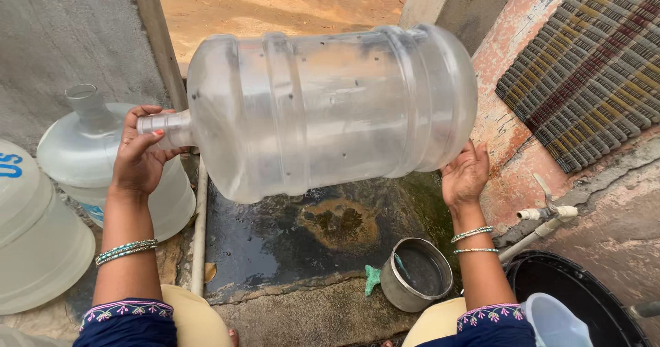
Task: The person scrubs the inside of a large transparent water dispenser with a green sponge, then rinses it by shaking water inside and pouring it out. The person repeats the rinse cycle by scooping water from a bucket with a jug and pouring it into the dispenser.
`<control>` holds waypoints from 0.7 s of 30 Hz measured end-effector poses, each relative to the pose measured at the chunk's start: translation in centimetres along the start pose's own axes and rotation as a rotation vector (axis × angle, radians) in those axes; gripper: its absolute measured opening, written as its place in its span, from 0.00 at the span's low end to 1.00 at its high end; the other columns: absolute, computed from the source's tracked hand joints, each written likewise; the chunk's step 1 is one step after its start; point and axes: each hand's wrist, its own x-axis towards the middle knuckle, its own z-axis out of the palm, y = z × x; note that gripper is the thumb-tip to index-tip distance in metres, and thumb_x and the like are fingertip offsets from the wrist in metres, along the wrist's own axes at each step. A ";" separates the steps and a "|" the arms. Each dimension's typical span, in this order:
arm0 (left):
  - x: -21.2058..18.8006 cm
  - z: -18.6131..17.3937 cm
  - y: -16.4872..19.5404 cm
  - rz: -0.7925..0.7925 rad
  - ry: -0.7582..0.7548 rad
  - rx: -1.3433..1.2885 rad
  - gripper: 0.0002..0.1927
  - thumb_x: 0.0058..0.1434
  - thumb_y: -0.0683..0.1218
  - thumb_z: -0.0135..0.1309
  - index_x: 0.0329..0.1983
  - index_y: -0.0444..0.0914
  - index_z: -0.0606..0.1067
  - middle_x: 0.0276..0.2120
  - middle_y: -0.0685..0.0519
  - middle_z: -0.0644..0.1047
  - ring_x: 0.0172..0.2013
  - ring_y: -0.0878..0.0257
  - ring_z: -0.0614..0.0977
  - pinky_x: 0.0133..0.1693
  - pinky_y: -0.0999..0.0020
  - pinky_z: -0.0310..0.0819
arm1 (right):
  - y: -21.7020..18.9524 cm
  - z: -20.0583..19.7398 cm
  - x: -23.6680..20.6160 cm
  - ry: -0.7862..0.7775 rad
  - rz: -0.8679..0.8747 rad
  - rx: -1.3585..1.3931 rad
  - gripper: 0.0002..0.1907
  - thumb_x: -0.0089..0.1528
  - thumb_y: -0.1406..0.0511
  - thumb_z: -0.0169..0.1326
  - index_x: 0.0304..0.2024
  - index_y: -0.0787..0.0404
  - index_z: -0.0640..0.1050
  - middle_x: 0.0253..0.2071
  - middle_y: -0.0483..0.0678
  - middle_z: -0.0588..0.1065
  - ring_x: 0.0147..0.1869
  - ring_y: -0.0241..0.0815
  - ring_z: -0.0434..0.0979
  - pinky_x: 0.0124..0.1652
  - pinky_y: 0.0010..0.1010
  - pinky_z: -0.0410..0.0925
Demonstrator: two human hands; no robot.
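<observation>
Holding a clear water jug sideways at frame centre: left hand clenched round its neck, right hand spread flat, supporting the base. Probably rinsing it; calling next for a steady tilt, neck lowered toward the wet slab.

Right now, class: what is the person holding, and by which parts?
A large clear plastic water jug, held sideways: left hand grips its neck, right hand supports its base.

Both arms raised, left hand fingers curled, right hand open-palmed.
</observation>
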 end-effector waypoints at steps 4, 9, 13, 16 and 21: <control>1.0 0.1 -1.2 0.145 0.212 -0.059 0.11 0.69 0.46 0.53 0.52 0.39 0.74 0.48 0.50 0.77 0.49 0.63 0.78 0.56 0.65 0.72 | -1.2 1.7 -0.1 0.065 -0.101 0.254 0.41 0.65 0.40 0.37 0.69 0.60 0.66 0.67 0.46 0.70 0.75 0.48 0.64 0.71 0.45 0.61; 5.0 -0.6 -0.4 0.294 0.229 -0.050 0.03 0.69 0.43 0.56 0.42 0.38 0.76 0.39 0.51 0.80 0.44 0.61 0.79 0.56 0.65 0.71 | 0.3 2.5 0.8 0.200 -0.225 0.170 0.41 0.65 0.41 0.40 0.72 0.59 0.61 0.68 0.51 0.64 0.76 0.52 0.63 0.71 0.50 0.64; 6.9 -0.7 0.6 -0.003 0.337 0.158 0.08 0.66 0.49 0.57 0.42 0.41 0.75 0.40 0.54 0.79 0.42 0.63 0.81 0.46 0.62 0.76 | 2.1 2.0 1.1 0.233 -0.148 -0.029 0.46 0.64 0.37 0.39 0.72 0.61 0.59 0.69 0.56 0.62 0.75 0.53 0.64 0.69 0.52 0.65; 5.5 -1.3 -1.0 -0.393 0.407 0.329 0.18 0.62 0.60 0.54 0.45 0.44 0.74 0.40 0.56 0.79 0.38 0.61 0.81 0.37 0.59 0.77 | 4.3 0.4 0.5 0.183 0.082 -0.356 0.48 0.62 0.36 0.39 0.72 0.61 0.59 0.65 0.57 0.67 0.69 0.51 0.68 0.63 0.52 0.66; 0.8 -3.6 -5.5 -1.178 0.237 0.698 0.36 0.56 0.73 0.47 0.48 0.40 0.77 0.33 0.45 0.78 0.26 0.56 0.79 0.30 0.62 0.80 | 9.9 -4.1 -1.7 0.080 0.718 -0.622 0.44 0.58 0.39 0.50 0.60 0.70 0.73 0.50 0.64 0.77 0.47 0.55 0.81 0.48 0.50 0.76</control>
